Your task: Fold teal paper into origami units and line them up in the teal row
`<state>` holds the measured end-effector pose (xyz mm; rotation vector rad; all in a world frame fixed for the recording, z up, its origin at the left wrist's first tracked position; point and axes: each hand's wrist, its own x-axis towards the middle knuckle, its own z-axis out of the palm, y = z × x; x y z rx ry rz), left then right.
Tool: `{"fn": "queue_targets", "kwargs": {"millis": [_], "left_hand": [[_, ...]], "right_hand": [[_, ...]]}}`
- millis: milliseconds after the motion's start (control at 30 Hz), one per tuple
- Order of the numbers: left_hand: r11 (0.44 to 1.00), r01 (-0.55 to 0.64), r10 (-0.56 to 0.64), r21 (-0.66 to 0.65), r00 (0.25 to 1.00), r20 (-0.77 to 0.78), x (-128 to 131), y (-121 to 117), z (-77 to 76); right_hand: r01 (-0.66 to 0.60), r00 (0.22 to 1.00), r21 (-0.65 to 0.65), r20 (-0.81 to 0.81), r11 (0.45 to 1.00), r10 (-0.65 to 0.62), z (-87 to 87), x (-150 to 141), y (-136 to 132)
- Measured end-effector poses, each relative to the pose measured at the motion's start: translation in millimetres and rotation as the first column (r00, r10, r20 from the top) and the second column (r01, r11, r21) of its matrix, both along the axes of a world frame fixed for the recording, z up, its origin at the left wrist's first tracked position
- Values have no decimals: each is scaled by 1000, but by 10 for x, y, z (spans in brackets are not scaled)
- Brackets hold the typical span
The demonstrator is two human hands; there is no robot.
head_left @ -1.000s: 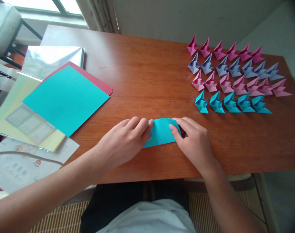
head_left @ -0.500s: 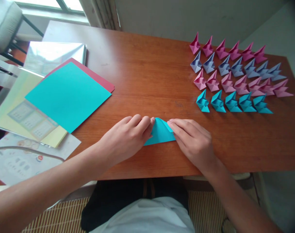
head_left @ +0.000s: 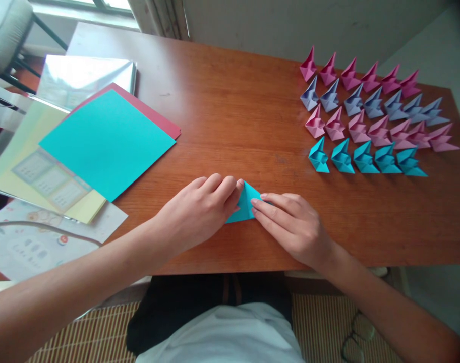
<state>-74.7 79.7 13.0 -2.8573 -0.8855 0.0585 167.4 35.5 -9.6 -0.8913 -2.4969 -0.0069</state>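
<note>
While turquoise paper (head_left: pixel 246 204) lies between them, the left hand (head_left: pixel 209 202) and right hand (head_left: pixel 296 222) both hold it.

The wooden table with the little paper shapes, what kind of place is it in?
Probably a room in a home: there's a window, a curtain beside it, and a padded seat nearby.

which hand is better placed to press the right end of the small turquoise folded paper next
Likely the right hand: it rests on the right end of the small turquoise folded paper. The left hand is curled over the opposite end, seemingly steadying it.
</note>
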Motion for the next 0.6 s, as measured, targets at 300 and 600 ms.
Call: {"fn": "queue_targets", "kwargs": {"millis": [300, 600], "left_hand": [[1000, 7, -7, 6, 1000, -11, -14, 3, -17], [1000, -4, 4, -19, 1000, -17, -10, -5, -25]], "right_hand": [[-8, 1000, 11, 10, 1000, 8, 1, 8, 5], [-16, 1000, -63, 3, 998, 16, -49, 42, -2]]}}
